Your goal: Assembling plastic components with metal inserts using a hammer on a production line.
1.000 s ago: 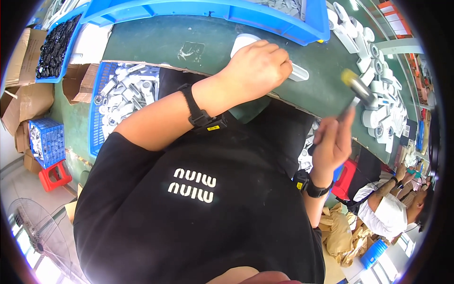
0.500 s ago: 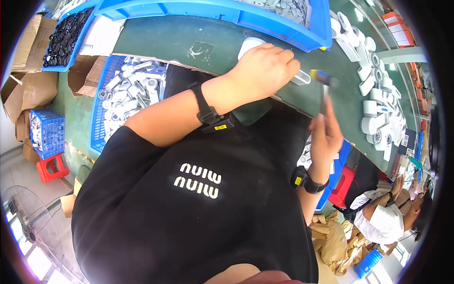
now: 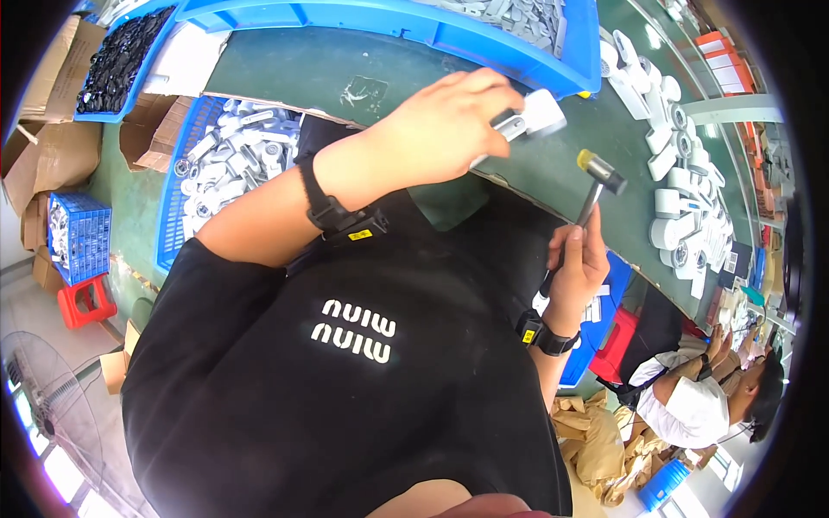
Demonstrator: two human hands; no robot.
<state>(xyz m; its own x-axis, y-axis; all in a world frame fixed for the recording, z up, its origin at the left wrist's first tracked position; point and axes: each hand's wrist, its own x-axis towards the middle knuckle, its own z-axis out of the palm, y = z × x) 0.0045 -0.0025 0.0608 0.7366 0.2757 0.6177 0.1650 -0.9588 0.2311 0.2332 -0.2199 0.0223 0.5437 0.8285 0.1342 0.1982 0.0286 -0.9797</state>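
Observation:
My left hand (image 3: 445,129) is closed on a white plastic part (image 3: 544,112) above the green table. The part's wide, rounded end sticks out to the right of my fingers, and a slotted grey-white arm shows beside my fingertips; my hand covers the rest. Lower and to the right, my right hand (image 3: 577,268) grips the handle of a small mallet (image 3: 603,171). Its head has a yellow face and a dark grey face, and it stays apart from the white part.
A blue bin (image 3: 414,24) of small grey pieces stands at the far side. Many white parts (image 3: 678,186) lie along the table's right. Left are a blue crate (image 3: 177,186) of similar parts and a tray of black pieces (image 3: 121,65). A co-worker (image 3: 691,406) sits at lower right.
The white part has turned in my left hand, its wide end now pointing right instead of left. The mallet head has moved down and away from it.

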